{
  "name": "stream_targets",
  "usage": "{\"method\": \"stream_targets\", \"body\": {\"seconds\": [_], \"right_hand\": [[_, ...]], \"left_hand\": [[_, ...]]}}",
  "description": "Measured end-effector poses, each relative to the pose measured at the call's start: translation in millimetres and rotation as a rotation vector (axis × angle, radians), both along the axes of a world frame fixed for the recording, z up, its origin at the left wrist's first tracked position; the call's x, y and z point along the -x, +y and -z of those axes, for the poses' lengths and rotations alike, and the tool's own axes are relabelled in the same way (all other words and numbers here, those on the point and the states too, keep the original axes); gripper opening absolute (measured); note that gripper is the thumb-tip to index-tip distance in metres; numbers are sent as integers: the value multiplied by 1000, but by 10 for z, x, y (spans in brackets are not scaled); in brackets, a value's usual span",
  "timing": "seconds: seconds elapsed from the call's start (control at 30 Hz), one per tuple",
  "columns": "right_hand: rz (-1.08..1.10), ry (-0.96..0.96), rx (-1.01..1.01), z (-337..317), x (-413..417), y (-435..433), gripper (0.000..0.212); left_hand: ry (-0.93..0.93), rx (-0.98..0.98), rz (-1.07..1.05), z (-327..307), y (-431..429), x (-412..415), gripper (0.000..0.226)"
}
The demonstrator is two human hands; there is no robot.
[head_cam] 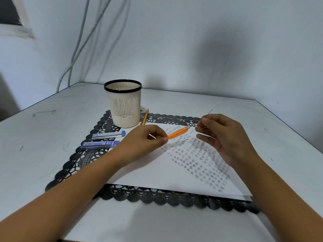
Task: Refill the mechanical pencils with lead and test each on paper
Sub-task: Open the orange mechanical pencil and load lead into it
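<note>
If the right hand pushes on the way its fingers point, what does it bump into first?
Probably the end of the pencil in the left hand: the lead that the right hand pinches has its tip right beside it. Depth is unclear; it might slip past onto the paper.

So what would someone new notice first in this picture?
The two hands at centre: the left hand holds an orange mechanical pencil and the right hand pinches a thin lead beside its end. Beneath them, the paper carries rows of pencilled stars.
</note>
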State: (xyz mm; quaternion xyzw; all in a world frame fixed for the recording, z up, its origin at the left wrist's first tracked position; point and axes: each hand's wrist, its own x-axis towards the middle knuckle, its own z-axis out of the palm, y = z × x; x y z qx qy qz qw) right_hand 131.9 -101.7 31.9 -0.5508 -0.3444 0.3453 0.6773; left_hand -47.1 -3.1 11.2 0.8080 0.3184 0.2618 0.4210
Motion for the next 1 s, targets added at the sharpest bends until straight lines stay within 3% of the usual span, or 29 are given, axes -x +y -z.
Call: {"method": "stream_targets", "body": {"seconds": [0.23,1.0], "right_hand": [[62,56,-109,-12,3,2,9],[27,70,-89,25,24,19,10]], "left_hand": [[-4,8,-16,-9,-12,0,5],[-11,12,-19,-15,-26,0,8]]}}
